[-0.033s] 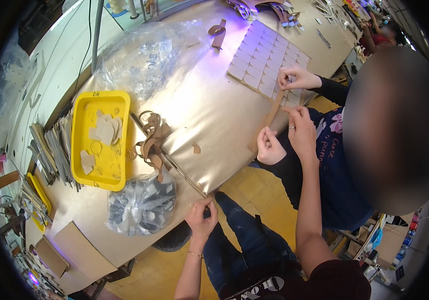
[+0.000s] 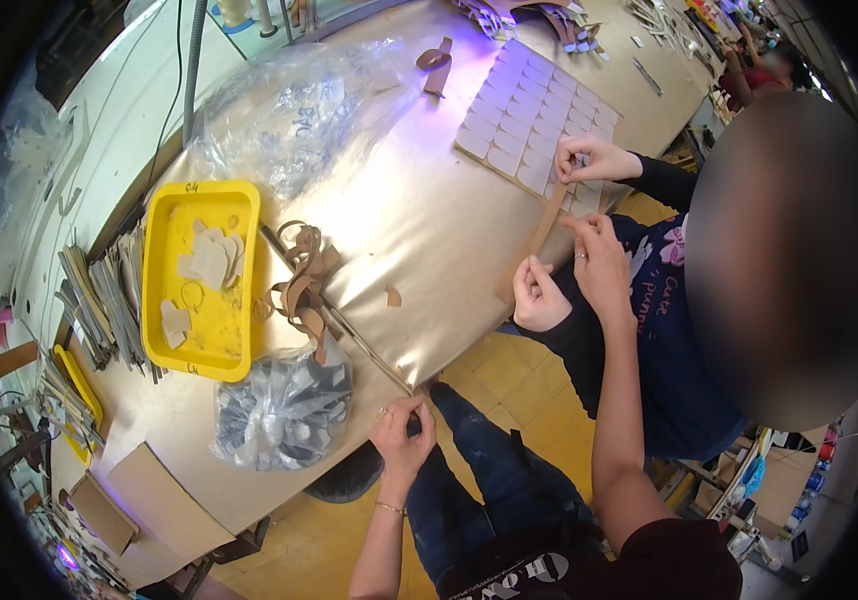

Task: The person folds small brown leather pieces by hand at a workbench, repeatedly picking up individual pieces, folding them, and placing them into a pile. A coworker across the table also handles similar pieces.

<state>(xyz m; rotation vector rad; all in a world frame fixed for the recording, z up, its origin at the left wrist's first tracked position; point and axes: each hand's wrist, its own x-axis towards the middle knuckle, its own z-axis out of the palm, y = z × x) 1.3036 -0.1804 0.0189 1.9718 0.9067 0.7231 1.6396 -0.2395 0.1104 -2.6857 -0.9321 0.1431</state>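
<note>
My left hand (image 2: 404, 437) is at the table's near edge, its fingers curled into a pinch. Close to its fingertips lies the end of a long thin rod (image 2: 371, 352); whether they touch it or hold anything is hidden. Reaching across to the right, my right hand (image 2: 601, 258) has its index finger stretched toward a tan strip (image 2: 549, 220). Contact with the strip cannot be made out. A co-worker's two hands hold that strip taut, one hand (image 2: 597, 158) at the far end and the other hand (image 2: 541, 297) at the near end.
On the table lie a board of pale rounded pieces (image 2: 524, 110), a yellow tray (image 2: 249, 340) with beige cut pieces, curled brown strips (image 2: 301, 290), a tied clear bag (image 2: 284, 410) of dark pieces and a large plastic sheet (image 2: 294, 110). The co-worker sits close on my right.
</note>
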